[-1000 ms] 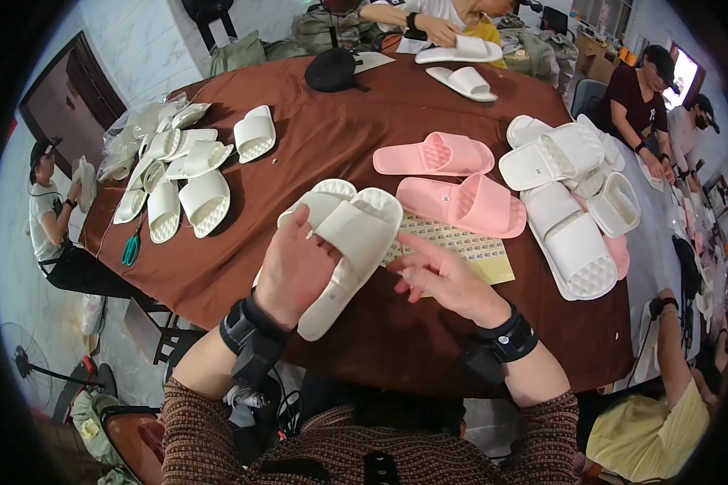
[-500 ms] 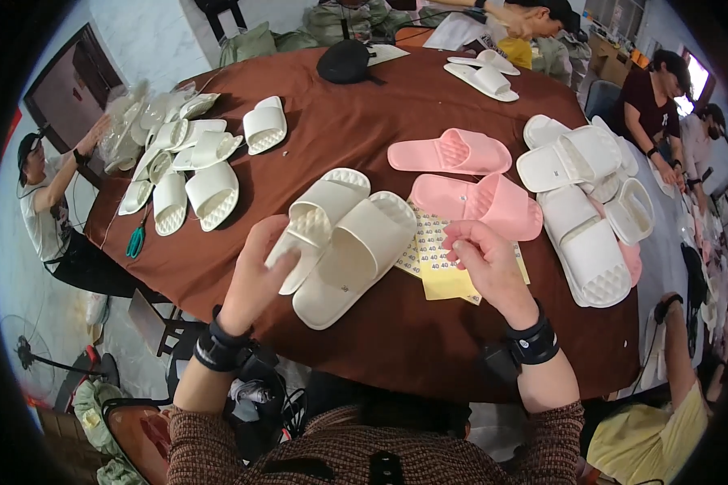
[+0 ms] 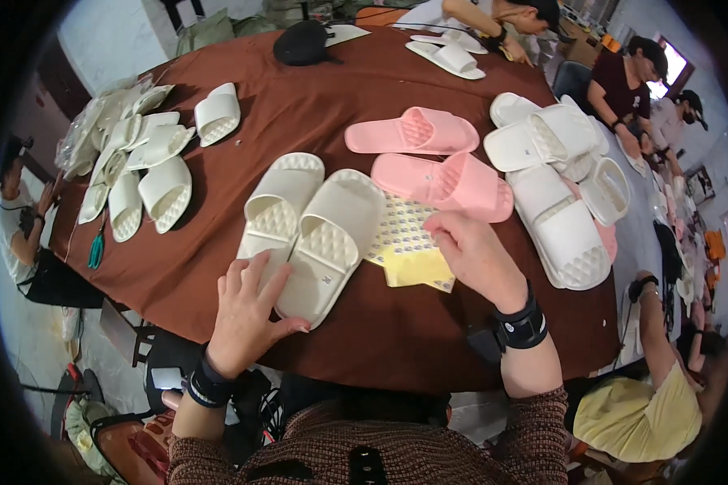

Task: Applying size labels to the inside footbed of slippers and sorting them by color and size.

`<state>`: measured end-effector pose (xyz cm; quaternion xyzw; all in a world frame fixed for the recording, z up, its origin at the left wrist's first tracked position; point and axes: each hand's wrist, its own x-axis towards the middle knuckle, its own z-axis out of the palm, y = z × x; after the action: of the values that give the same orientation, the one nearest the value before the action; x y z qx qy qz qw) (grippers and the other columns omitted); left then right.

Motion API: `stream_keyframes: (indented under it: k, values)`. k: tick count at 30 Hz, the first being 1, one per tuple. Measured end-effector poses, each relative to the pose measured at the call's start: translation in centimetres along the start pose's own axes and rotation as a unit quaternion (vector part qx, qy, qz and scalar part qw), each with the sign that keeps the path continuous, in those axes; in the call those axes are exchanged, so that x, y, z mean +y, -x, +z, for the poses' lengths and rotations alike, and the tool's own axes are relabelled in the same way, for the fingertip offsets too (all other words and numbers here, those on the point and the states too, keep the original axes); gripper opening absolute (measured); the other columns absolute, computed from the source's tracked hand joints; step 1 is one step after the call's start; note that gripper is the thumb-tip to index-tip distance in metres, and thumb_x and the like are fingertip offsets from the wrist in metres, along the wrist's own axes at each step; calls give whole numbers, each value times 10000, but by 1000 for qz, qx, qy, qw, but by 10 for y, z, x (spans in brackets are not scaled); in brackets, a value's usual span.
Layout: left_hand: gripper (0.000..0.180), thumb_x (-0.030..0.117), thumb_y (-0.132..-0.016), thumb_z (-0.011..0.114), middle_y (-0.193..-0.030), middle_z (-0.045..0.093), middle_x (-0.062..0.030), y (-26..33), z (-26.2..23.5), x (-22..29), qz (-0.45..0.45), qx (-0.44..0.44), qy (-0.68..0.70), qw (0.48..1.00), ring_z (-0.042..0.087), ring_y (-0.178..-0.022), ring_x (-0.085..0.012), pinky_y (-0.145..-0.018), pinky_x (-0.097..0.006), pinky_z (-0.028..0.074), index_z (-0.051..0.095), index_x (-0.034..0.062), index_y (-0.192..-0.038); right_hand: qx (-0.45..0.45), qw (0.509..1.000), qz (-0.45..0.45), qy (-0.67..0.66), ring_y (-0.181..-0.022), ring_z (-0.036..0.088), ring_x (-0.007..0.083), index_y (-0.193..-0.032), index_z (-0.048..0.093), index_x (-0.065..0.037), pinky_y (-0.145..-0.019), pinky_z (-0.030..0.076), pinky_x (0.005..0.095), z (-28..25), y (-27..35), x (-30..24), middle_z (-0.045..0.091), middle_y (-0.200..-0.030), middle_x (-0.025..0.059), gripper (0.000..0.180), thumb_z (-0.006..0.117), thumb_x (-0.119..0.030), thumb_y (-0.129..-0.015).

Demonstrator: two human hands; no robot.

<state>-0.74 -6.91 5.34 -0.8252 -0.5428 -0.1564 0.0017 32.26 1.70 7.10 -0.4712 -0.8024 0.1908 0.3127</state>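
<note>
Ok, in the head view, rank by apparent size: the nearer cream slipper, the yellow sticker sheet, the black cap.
1. Nearer cream slipper
2. Yellow sticker sheet, partly hidden by the right hand
3. Black cap, though farther off, so unsure

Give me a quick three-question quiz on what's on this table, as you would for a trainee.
1. True or false: the left hand rests on the heel ends of the cream slipper pair.
2. What lies under the right hand: A a black cap, B a yellow-backed sticker sheet, C a green tool?
3. What colour are the two slippers just beyond that sheet?

Key
1. True.
2. B; the fingertips are on the sheet's right part.
3. Pink.
</note>
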Motion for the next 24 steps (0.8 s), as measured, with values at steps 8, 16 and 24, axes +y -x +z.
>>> stream_keyframes:
  k: [8,16,24]
  values:
    - [764,611,-702,690,-1280,477,-191,19,-6,8,-34,20,-81,996,458,-1061,-394,-913,-503,424,580,124,-1280,58,991,80,-90,-697,587,128,-999,620,10,-650,487,273,-21,-24,17,626,-806,59,135,511,-2,-920]
    - [744,639,-682,691,-1287,476,-188,16,-2,20,-33,21,-59,998,470,-1034,-382,-893,-486,441,615,140,-1229,-49,988,3,-144,-813,612,141,-955,633,5,-742,494,285,22,-25,-15,648,-892,79,116,547,10,-877]
    - [717,636,-717,668,-1279,497,-190,15,3,23,-41,50,-60,996,492,-1011,-375,-896,-466,446,622,120,-1213,-33,988,-123,-91,-956,580,356,-1004,574,-25,-862,456,447,75,-26,-33,634,-982,134,170,552,24,-843]
